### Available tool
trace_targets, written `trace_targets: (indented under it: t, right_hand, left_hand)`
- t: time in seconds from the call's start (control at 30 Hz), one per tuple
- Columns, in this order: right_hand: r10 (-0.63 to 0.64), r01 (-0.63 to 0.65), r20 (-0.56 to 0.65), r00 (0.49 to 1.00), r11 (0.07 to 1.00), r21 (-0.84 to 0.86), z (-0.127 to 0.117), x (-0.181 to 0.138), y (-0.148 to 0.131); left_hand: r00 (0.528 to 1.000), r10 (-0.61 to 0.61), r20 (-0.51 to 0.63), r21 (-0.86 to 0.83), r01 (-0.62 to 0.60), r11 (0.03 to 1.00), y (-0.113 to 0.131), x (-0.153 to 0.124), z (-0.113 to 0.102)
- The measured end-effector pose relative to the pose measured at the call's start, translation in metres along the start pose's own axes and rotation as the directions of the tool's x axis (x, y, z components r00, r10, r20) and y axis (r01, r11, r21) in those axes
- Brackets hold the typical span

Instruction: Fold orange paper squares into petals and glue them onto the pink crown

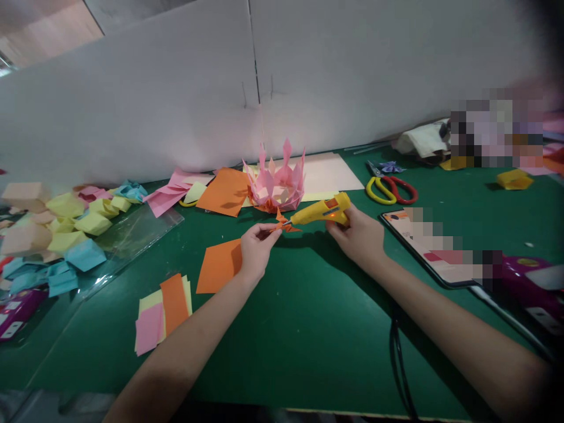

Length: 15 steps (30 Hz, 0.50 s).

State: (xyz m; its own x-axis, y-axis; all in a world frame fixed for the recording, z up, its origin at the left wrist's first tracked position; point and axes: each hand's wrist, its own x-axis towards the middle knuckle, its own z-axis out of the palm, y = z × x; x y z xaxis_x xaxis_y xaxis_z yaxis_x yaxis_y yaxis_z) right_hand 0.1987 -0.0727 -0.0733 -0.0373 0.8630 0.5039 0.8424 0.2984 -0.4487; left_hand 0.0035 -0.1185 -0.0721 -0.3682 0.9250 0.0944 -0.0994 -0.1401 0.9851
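Observation:
My right hand (362,233) is wrapped round the handle of a yellow hot glue gun (318,210), which points left and shows a small orange light. Between the thumb and fingers of my left hand (257,249) is a small folded orange paper piece (288,223). The gun's nozzle reaches that piece, though I cannot tell whether glue is coming out. Just behind stands a pink folded-paper crown shape (282,185) with pointed tips and some orange at its lower left. An orange paper square (218,267) lies partly under my left hand.
Folded yellow, blue and peach paper boxes (66,223) pile up at the left on clear plastic. Small paper slips (150,329) lie front left. Scissors (391,187) and a phone (432,249) are at the right. A black cord (399,364) hangs over the green table's (299,346) front edge.

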Motion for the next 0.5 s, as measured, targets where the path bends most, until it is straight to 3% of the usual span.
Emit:
trace_targets:
  t: [0.5]
  right_hand:
    - [-0.025, 0.025, -0.010, 1.000, 1.000, 0.011, 0.0001, -0.0001, -0.0003]
  left_hand:
    - [1.000, -0.009, -0.004, -0.015, 0.009, 1.000, -0.0005, 0.0011, 0.0006]
